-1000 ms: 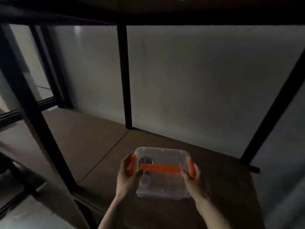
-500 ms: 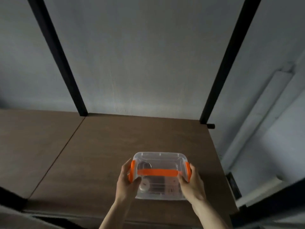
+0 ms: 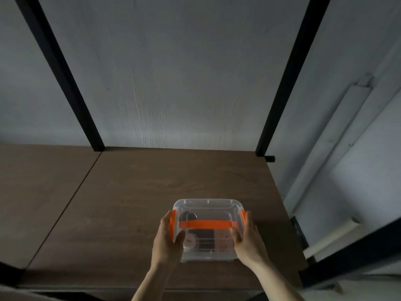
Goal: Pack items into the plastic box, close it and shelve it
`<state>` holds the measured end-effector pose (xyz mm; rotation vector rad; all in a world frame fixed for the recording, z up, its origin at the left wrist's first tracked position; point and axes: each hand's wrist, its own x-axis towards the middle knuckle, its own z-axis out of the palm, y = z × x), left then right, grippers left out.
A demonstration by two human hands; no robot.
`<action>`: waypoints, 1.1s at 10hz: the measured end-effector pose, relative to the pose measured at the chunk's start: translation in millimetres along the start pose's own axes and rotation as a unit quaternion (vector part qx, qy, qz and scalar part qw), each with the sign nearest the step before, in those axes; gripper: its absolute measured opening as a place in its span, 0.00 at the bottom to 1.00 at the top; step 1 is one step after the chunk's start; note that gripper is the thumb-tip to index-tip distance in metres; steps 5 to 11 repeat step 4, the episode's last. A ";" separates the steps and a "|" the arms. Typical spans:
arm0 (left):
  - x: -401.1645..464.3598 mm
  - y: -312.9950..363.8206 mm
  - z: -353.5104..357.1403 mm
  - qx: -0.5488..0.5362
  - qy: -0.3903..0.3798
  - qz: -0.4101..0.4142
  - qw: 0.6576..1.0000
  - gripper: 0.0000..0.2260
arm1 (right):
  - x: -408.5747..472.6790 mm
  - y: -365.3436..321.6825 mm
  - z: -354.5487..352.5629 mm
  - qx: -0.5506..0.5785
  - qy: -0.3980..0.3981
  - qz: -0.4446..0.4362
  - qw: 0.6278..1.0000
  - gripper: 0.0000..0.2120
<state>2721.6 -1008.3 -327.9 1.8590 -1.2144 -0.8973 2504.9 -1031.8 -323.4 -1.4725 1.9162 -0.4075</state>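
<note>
Item: one clear rectangular plastic box [image 3: 207, 230] with a lid on, lying flat on the brown wooden shelf board [image 3: 152, 192], near edge, right of centre. Long axis runs left to right; lid faces up.

Fittings: one orange strap handle [image 3: 205, 224] across the lid, left to right; two orange side clips, left clip [image 3: 172, 224] and right clip [image 3: 243, 216], one at each short end.

Contents, seen through the lid: one round grey object [image 3: 187, 216] at far left, one pale round disc [image 3: 190, 241] at near left, and dark flat items at centre and right, too blurred to identify.

Hands: two, bare. Left hand [image 3: 168, 242] wraps the left short end, fingers over the clip, thumb on the lid. Right hand [image 3: 248, 240] wraps the right short end likewise. Both are clamped on the box.

Surroundings: two shelf boards meet at a seam [image 3: 71, 203] left of the box; two black metal uprights, left upright [image 3: 63, 72] and right upright [image 3: 286, 72], stand at the far edge; a grey wall [image 3: 173, 72] lies behind. A pale conduit [image 3: 338, 148] runs down the wall at right. The board around the box is bare.
</note>
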 end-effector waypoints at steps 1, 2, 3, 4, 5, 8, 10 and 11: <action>-5.8 -5.3 -0.8 0.061 0.010 0.039 0.997 0.29 | -4.5 5.0 -5.1 -0.073 0.024 -0.007 0.997 0.38; -16.7 -11.0 -6.5 0.142 0.005 0.061 0.988 0.28 | -14.6 8.7 -11.8 -0.133 0.050 -0.044 0.989 0.35; -31.7 -9.1 -16.5 0.219 0.004 0.082 0.972 0.29 | -31.5 8.4 -22.3 -0.180 0.050 -0.083 0.979 0.33; -52.9 -2.9 -29.3 0.264 0.012 0.099 0.959 0.30 | -53.3 7.4 -31.9 -0.216 0.068 -0.115 0.967 0.29; -52.9 -2.9 -29.3 0.264 0.012 0.099 0.959 0.30 | -53.3 7.4 -31.9 -0.216 0.068 -0.115 0.967 0.29; -52.9 -2.9 -29.3 0.264 0.012 0.099 0.959 0.30 | -53.3 7.4 -31.9 -0.216 0.068 -0.115 0.967 0.29; -52.9 -2.9 -29.3 0.264 0.012 0.099 0.959 0.30 | -53.3 7.4 -31.9 -0.216 0.068 -0.115 0.967 0.29; -52.9 -2.9 -29.3 0.264 0.012 0.099 0.959 0.30 | -53.3 7.4 -31.9 -0.216 0.068 -0.115 0.967 0.29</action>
